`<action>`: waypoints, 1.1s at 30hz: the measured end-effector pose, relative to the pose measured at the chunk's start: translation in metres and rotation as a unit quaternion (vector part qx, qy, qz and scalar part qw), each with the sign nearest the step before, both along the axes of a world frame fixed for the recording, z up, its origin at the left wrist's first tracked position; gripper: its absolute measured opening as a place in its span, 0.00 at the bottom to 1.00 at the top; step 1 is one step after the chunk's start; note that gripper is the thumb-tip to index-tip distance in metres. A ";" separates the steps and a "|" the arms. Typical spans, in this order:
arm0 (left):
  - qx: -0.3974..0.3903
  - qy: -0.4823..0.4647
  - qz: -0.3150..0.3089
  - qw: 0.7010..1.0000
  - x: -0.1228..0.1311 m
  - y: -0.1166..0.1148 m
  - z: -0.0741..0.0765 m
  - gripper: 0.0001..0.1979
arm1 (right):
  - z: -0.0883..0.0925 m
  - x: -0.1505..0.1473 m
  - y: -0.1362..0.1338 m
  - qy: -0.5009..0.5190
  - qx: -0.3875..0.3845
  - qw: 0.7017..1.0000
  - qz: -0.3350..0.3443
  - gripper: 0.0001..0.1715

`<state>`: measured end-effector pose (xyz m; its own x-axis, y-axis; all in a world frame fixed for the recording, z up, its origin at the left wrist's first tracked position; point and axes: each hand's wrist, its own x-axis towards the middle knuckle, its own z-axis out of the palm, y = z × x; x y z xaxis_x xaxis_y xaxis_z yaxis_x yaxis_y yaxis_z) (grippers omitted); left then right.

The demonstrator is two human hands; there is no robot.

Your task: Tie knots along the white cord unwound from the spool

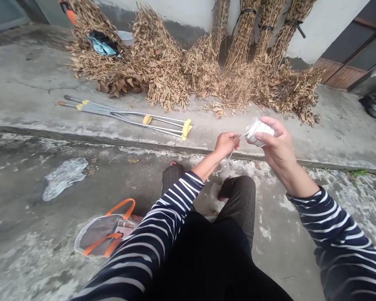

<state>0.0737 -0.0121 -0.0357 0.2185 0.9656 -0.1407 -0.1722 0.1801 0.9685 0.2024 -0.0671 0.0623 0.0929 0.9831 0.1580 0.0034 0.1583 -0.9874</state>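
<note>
In front of me my right hand (278,146) grips a small white roll-like bundle (257,130) with thin dark lines running round it. The thumb lies on its near side and the fingers curl behind. Just left of that bundle is my left hand (226,143), its fingertips pinched on a thin dark pointed piece (237,136). That piece points toward the bundle with a small gap between them. What kind of tool it is, if any, is too small to make out. Thin white scraps (217,172) lie on the ground below my hands.
A pair of crutches (113,113) with yellow pads lies on the raised concrete step (28,100). Dried plant bundles (163,62) lean along the wall. Down to the left are a crumpled plastic bag (65,177) and a mesh bag with orange handles (97,236).
</note>
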 end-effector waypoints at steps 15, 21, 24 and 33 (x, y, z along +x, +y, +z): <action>-0.023 0.036 -0.003 0.999 -0.012 -0.008 -0.033 0.11 | -0.032 0.010 0.019 -0.034 0.073 0.994 -0.079 0.31; -0.027 -0.001 -0.034 0.999 -0.024 -0.043 -0.013 0.11 | -0.066 0.028 0.032 -0.136 0.079 0.983 -0.098 0.29; -0.040 -0.045 -0.068 0.996 -0.031 -0.048 0.002 0.10 | -0.082 0.029 0.031 -0.195 0.090 0.974 -0.068 0.27; -0.096 -0.112 -0.098 0.984 -0.047 -0.044 0.019 0.10 | -0.091 0.029 0.025 -0.371 0.242 0.895 0.055 0.20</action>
<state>0.0266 -0.0565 -0.0171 0.4447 0.8621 -0.2428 -0.3216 0.4067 0.8551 0.2311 -0.0420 -0.0287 -0.3074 0.7801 0.5450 0.5878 0.6060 -0.5359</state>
